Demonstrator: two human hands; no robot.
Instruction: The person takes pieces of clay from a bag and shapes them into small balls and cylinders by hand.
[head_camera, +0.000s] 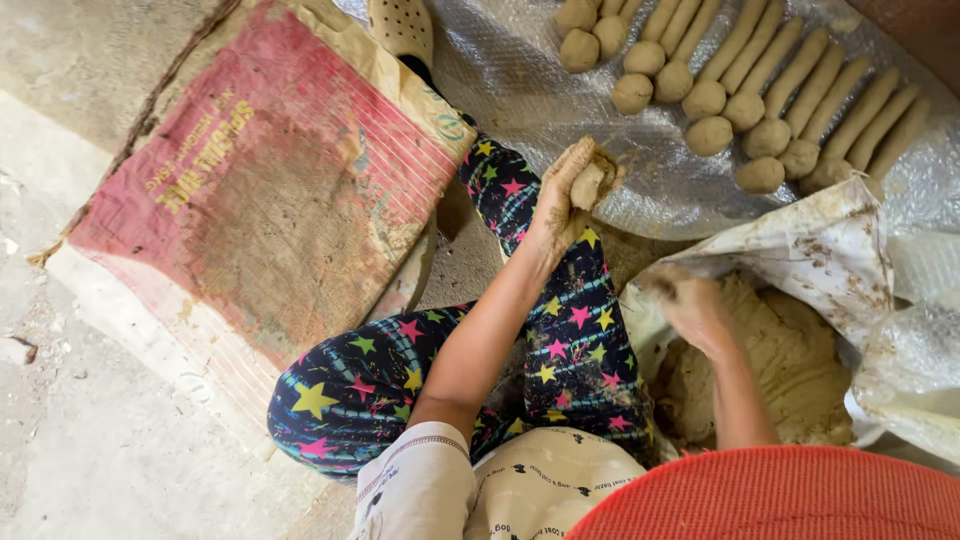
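The floor is bare, pale concrete, dusty and scuffed, and it carries everything here. Open room lies along its left edge and lower left corner, where nothing stands.

Largest on it is a flattened woven sack, faded red with a cream border and yellow lettering, lying askew from the top edge down toward the middle. Beside it, across the top right corner, a clear plastic sheet is spread out, crinkled and shiny. At the right edge an opened white plastic bag, smeared with mud, holds a big mass of clay.

On the sheet lie rows of clay rolls, side by side and slanted, each with a clay ball at its near end.

The person sits cross-legged in star-patterned trousers, one foot in a cream perforated clog at the top edge.

The hands are well apart. The left hand is raised over the sheet's near edge, closed round a lump of clay. The right hand is blurred; it seems to press into the clay in the bag, and I cannot tell whether it grips any.
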